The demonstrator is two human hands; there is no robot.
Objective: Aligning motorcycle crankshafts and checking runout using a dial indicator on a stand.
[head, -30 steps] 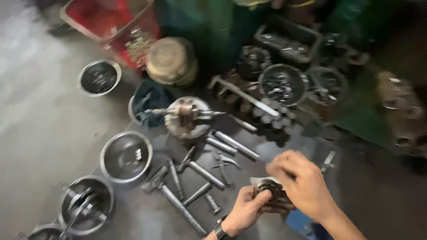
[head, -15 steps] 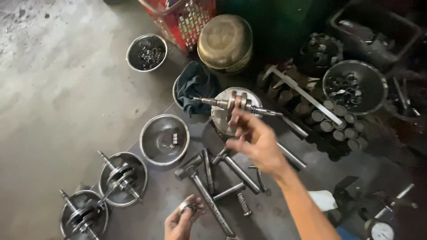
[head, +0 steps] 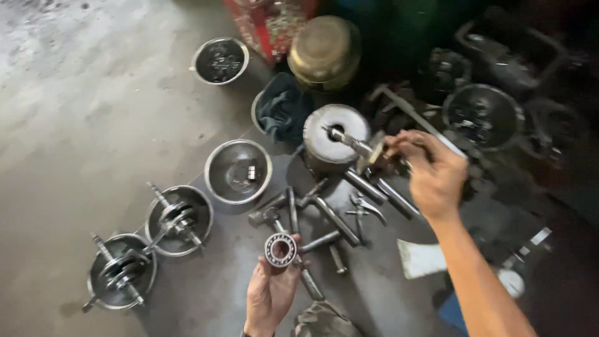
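My left hand (head: 269, 293) holds a round steel ball bearing (head: 280, 249) upright at the bottom centre, its open bore facing me. My right hand (head: 430, 175) reaches out to the right of centre and grips a metal crankshaft (head: 359, 148) whose shaft end rests on an upturned steel bowl (head: 334, 128). Between my hands, several sockets, bars and wrenches (head: 324, 215) lie on the dark floor.
Two steel bowls with crankshafts (head: 178, 218) (head: 121, 271) sit at lower left. Two more bowls hold small parts (head: 238, 171) (head: 219, 60). A dark rag (head: 281, 109), a brass pot (head: 326, 50), a red crate (head: 268, 22) and dark engine parts (head: 483, 115) crowd the back.
My right hand moved right and closed on the crankshaft, lifting its near end. My left hand rose into view with the bearing. The camera shifted closer.
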